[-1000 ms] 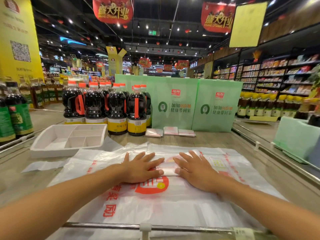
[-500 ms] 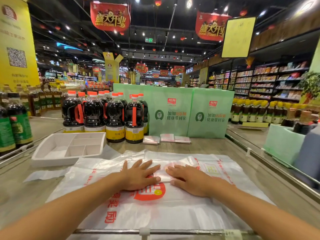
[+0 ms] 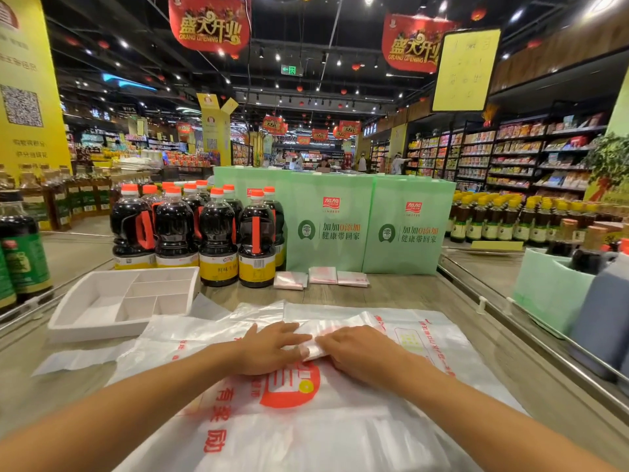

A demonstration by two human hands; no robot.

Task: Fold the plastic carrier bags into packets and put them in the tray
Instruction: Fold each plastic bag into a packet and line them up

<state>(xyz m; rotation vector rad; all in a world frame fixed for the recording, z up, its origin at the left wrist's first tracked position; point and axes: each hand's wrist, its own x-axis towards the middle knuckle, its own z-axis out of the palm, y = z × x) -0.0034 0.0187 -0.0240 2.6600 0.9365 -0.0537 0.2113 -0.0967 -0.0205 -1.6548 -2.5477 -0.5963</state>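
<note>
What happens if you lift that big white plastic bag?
The plastic bag looks thin and wrinkly, so it would likely flop. Its shiny film may slide on the counter. The fold that the left hand and right hand touch might spring open.

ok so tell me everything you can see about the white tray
The white tray is shallow and rectangular, seemingly smooth plastic or foam, with low walls dividing one large compartment on the left from several smaller ones. It sits flat on the counter, in front of the dark bottles, holding no packets. Loose carrier bag plastic reaches its near right corner.
</note>
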